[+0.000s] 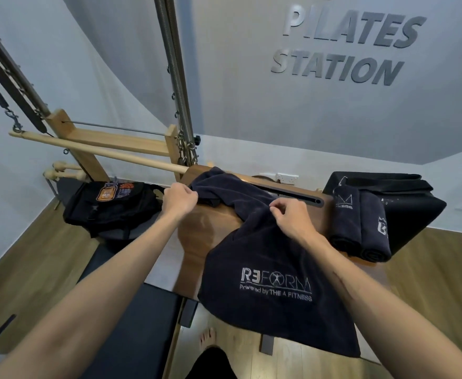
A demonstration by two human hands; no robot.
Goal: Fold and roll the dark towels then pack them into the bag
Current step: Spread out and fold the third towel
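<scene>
Beside rolled towels [361,228] and bag [112,206], my left hand [179,199] and right hand [290,214] pinch the rumpled dark towel [265,255].

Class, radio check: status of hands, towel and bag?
Left hand and right hand both grip unfolded towel on wooden bench. Two rolled towels wait right. Bag left, unobstructed.

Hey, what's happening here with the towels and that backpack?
A person is working a dark towel laid over a wooden platform. The left hand holds its far bunched end and the right hand pinches it near the middle, while the printed end hangs over the near edge. Two rolled towels already lie to the right, beside a stack of folded dark fabric. The black backpack sits to the left, with no towel visible in it.
</scene>
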